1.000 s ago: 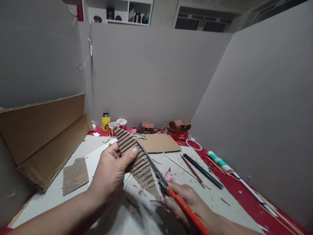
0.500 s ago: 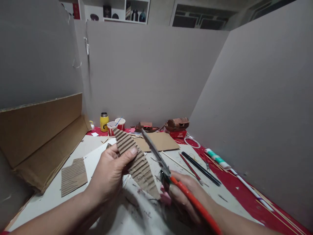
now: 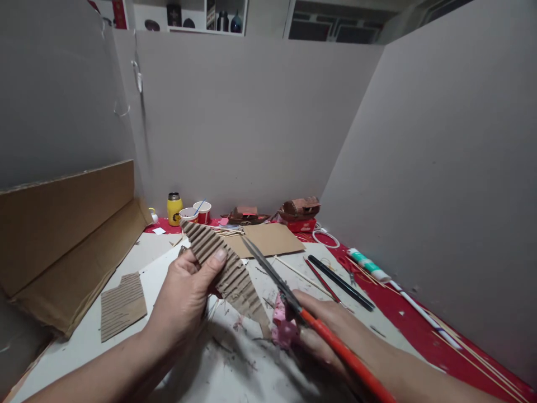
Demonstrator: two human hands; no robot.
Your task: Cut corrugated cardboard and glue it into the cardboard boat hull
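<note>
My left hand [image 3: 182, 296] pinches a curved strip of corrugated cardboard [image 3: 222, 266] between thumb and fingers, its ridges facing up. The strip tapers toward both ends and is held in the air over the table. My right hand [image 3: 316, 330] is closed around scissors [image 3: 327, 336] with red handles, the blades pointing up and away along the strip's right side. I see a narrow space between the blades and most of the strip. Beside the right fingers is a pink lumpy object [image 3: 285, 327]; I cannot tell whether it is held or lies behind.
A cut corrugated piece [image 3: 123, 308] lies left, near a large folded cardboard sheet [image 3: 75, 268]. At the back stand a yellow bottle [image 3: 174, 210], paper cups [image 3: 202, 212] and brown model boats [image 3: 298, 209]. A black marker [image 3: 342, 282] and a green-white tube [image 3: 369, 265] lie right.
The whole view has shifted slightly left. The scissors' tip has dropped a little, and more of the pink object shows beside my right hand. Both hands keep their holds.
</note>
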